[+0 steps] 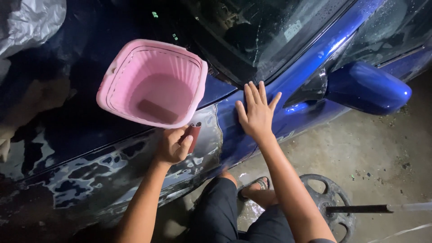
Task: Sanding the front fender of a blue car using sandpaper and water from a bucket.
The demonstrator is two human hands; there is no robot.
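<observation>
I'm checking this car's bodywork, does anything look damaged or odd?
Yes. The fender under the left hand is patchy, its blue paint worn to pale blotches. A pink bucket sits tilted on the bonnet. The right hand lies flat on intact blue paint.

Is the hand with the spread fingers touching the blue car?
Touching. The head view shows the right hand lying flat, fingers spread, on the blue car panel just below the windshield, with no gap under the palm.
</observation>
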